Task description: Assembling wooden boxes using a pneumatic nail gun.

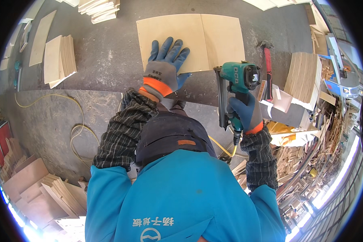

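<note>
Blue rubber coats the glove on the left hand point(164, 66), which lies flat with fingers spread on the near edge of a pale plywood panel point(181, 34), the palm pressing down and gripping nothing; its grey cuff with an orange band runs back into a dark checked sleeve point(125, 133), the forearm stretched straight forward from the body. To the right of it and a little nearer the person, the right hand point(245, 112), gloved the same way, is clamped around the handle of a teal pneumatic nail gun point(240, 78), held upright with its long dark magazine point(222, 97) hanging down on the side toward the left hand; the gun's head sits just beside the near right corner of the panel, though whether its nose touches the wood cannot be told. The two hands are well apart. A second plywood panel point(224, 36) butts against the first, beyond the gun. Just past the right hand lies a red-handled hammer point(267, 64), and farther right a stack of thin wood sheets point(304, 76). Well to the left of the left hand stands another bundle of sheets point(60, 58), with a yellow hose point(78, 133) looped on the grey floor nearer the person.
</note>
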### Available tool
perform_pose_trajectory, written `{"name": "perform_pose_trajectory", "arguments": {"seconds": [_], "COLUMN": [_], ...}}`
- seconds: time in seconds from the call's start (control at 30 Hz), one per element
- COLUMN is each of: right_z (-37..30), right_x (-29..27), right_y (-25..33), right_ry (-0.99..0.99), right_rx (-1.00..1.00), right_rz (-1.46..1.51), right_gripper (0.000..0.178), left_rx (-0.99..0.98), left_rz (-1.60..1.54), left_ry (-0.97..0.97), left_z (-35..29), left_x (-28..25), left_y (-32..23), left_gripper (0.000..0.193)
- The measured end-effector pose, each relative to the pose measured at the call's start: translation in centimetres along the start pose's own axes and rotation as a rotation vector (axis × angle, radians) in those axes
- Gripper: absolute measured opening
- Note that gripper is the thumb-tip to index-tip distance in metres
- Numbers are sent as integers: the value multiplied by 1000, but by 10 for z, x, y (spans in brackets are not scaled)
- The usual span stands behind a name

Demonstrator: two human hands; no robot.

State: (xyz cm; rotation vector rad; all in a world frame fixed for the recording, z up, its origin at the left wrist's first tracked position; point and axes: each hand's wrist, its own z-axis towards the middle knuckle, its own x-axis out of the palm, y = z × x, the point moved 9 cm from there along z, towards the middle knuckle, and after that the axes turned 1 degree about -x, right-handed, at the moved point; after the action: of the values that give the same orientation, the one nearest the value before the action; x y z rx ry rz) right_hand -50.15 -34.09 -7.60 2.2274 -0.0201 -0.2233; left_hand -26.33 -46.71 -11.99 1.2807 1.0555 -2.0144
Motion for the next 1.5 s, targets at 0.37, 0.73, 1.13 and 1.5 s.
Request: {"name": "perform_pose_trajectory", "arguments": {"seconds": [0.37,0.73,1.13,1.5], "right_z": [1,0,3,9], "right_x": [3,-15,-27,-61], "right_y": [4,9,5,-9], "right_ry": [14,-30,-22,-97], "right_rx": [0,-41,-32,-32], "right_rz": [-17,-33,13,43], "right_gripper": [38,36,38,31], "left_rx": [-1,-5,-4,11], "left_rz": [-14,-25,1,-9], "left_ry": [-8,7,41,4], "left_z": [0,-1,1,1], "left_x": [0,-2,0,-4], "left_y": [1,1,0,-1], "left_gripper": [69,68,70,70]}}
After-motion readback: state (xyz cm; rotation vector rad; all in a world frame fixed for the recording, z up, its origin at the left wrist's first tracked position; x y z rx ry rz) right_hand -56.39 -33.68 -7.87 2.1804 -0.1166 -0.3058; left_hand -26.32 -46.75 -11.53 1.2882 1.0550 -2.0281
